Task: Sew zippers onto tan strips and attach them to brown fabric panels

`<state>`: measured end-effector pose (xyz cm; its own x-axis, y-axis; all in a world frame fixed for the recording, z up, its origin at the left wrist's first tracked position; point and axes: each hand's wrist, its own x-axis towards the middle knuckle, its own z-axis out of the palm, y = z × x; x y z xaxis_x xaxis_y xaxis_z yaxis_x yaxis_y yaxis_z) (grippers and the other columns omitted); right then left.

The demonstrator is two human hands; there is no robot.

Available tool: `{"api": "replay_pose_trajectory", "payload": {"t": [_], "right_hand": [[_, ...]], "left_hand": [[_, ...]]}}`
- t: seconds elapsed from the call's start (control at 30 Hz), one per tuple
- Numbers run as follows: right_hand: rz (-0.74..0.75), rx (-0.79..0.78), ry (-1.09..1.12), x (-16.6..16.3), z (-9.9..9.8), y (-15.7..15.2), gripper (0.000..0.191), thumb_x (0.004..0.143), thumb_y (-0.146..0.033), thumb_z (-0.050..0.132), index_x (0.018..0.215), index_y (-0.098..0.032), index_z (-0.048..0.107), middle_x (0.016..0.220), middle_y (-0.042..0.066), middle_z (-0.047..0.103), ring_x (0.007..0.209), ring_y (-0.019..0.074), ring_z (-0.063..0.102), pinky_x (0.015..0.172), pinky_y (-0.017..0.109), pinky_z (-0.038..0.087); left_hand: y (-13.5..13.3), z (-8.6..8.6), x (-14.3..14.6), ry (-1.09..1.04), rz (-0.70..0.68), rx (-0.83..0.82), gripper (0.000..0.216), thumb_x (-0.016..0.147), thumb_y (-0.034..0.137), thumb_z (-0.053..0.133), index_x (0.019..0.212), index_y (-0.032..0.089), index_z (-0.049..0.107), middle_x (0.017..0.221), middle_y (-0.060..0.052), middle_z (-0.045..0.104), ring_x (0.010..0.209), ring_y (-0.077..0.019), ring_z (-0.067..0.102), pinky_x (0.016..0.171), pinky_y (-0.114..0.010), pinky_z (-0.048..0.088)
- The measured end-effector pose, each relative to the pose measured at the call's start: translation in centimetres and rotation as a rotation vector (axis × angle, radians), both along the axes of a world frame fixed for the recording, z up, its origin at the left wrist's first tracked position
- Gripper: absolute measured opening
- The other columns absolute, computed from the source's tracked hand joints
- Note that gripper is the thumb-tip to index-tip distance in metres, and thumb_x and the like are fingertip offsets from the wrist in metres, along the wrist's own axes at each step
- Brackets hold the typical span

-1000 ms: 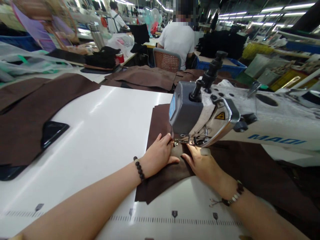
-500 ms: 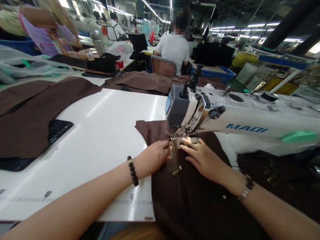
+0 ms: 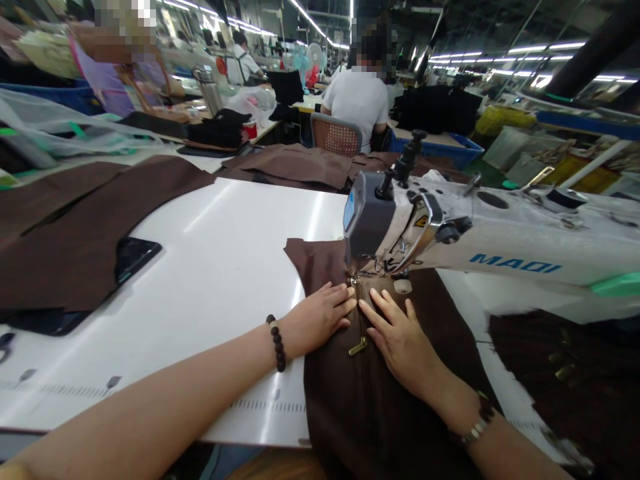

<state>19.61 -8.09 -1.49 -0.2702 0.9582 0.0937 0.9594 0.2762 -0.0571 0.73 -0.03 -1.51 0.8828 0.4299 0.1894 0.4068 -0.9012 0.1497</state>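
Observation:
A dark brown fabric piece (image 3: 345, 393) lies under the sewing machine's head (image 3: 373, 213) and hangs over the front table edge. A zipper runs down it, with a brass zipper pull (image 3: 357, 347) below my hands. My left hand (image 3: 320, 319) rests flat on the fabric left of the zipper, fingers stretched towards the presser foot (image 3: 353, 280). On the other side, my right hand (image 3: 405, 340) lies with fingers spread, its fingertips on the fabric beside the zipper and short of the foot. Neither hand grips anything; the fabric lies beneath both.
Brown cut panels (image 3: 100, 227) lie at the left over a dark phone-like slab (image 3: 135, 259). More brown panels (image 3: 295, 167) are stacked behind the white tabletop (image 3: 225, 267). Gathered brown fabric (image 3: 570, 373) lies at the right. A co-worker (image 3: 357, 100) sits ahead on a chair.
My right hand has drawn back slightly from the presser foot and spread its fingers, uncovering a small pale roller. My left fingers have straightened. The camera view has turned slightly left.

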Motion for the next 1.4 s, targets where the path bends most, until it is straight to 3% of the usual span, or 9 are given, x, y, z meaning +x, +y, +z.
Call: {"api": "replay_pose_trajectory", "payload": {"t": [0.4,0.5,0.6,0.73,0.9,1.03,1.13,1.23,1.4], "right_hand": [[-0.03,0.022,0.026,-0.5,-0.2,0.1,0.043,0.089,-0.023,0.034,0.131,-0.025,0.038,0.138,0.008,0.035,0.125,0.0269,0.033,0.098,0.058,0.027],[0.025,0.03,0.138,-0.4,0.4,0.2,0.041,0.087,-0.019,0.037,0.126,-0.022,0.046,0.133,0.01,0.039,0.122,0.0242,0.035,0.099,0.05,0.029],[0.152,-0.024,0.293,-0.4,1.6,0.5,0.039,0.083,-0.011,0.038,0.114,-0.025,0.057,0.125,0.009,0.045,0.116,0.0199,0.04,0.096,0.04,0.034],[0.231,-0.206,0.371,-0.7,3.3,1.7,0.038,0.075,-0.004,0.041,0.084,-0.03,0.068,0.117,0.002,0.05,0.106,0.0188,0.045,0.091,0.041,0.035],[0.216,-0.273,0.447,0.0,3.7,1.8,0.028,0.069,0.0,0.039,0.049,-0.015,0.053,0.113,0.002,0.055,0.097,0.0156,0.052,0.085,0.032,0.04],[0.063,-0.149,0.555,0.6,3.7,-2.3,0.026,0.078,-0.004,0.034,0.068,-0.017,0.054,0.116,0.005,0.055,0.105,0.0154,0.052,0.089,0.031,0.041],[0.116,-0.265,0.588,0.2,4.2,-6.8,0.026,0.088,-0.022,0.036,0.109,-0.021,0.053,0.128,0.004,0.048,0.121,0.0147,0.041,0.101,0.032,0.035],[0.207,-0.42,0.485,-0.2,4.7,-10.1,0.057,0.084,-0.043,0.046,0.135,-0.025,0.029,0.139,0.005,0.034,0.131,0.0205,0.024,0.107,0.042,0.023],[0.317,-0.491,0.418,0.5,5.3,-12.0,0.103,0.062,-0.061,0.062,0.141,-0.021,0.009,0.143,0.009,0.019,0.132,0.029,0.014,0.106,0.05,0.013]], "left_hand": [[1.1,0.2,-0.1,-0.027,-0.061,-0.032,0.034,0.088,0.025,0.049,0.119,0.012,0.046,0.125,-0.011,0.048,0.12,-0.023,0.04,0.104,-0.04,0.029],[1.1,0.9,-0.1,-0.039,-0.063,-0.074,0.031,0.087,0.023,0.051,0.115,0.012,0.049,0.12,-0.011,0.051,0.117,-0.0236,0.043,0.102,-0.041,0.031],[0.4,2.2,-0.5,-0.029,-0.061,-0.217,0.021,0.087,0.019,0.05,0.105,0.013,0.057,0.112,-0.009,0.056,0.104,-0.0212,0.053,0.094,-0.036,0.04],[-1.8,4.3,-2.4,-0.053,-0.156,-0.5,0.019,0.089,0.02,0.047,0.096,0.014,0.063,0.103,-0.006,0.062,0.098,-0.0174,0.057,0.088,-0.027,0.044],[-4.9,5.8,-6.0,0.011,-0.201,-0.612,0.026,0.083,0.032,0.057,0.105,0.018,0.061,0.106,-0.008,0.062,0.107,-0.0208,0.054,0.102,-0.036,0.033],[-7.7,4.9,-7.6,0.088,-0.174,-0.419,0.063,0.075,0.03,0.066,0.13,0.02,0.038,0.125,-0.012,0.049,0.117,-0.0262,0.043,0.104,-0.048,0.024],[-9.6,3.5,-7.2,0.076,-0.077,-0.181,0.061,0.08,0.013,0.054,0.135,0.019,0.028,0.119,-0.012,0.05,0.112,-0.0254,0.045,0.103,-0.055,0.021],[-10.6,2.6,-6.4,-0.019,-0.1,-0.06,0.045,0.085,0.009,0.04,0.129,0.014,0.035,0.107,-0.011,0.055,0.099,-0.022,0.051,0.1,-0.052,0.026],[-10.4,3.3,-4.9,-0.255,-0.201,-0.012,0.031,0.09,0.011,0.028,0.116,0.012,0.045,0.09,-0.008,0.057,0.083,-0.0181,0.052,0.091,-0.042,0.038]]}}
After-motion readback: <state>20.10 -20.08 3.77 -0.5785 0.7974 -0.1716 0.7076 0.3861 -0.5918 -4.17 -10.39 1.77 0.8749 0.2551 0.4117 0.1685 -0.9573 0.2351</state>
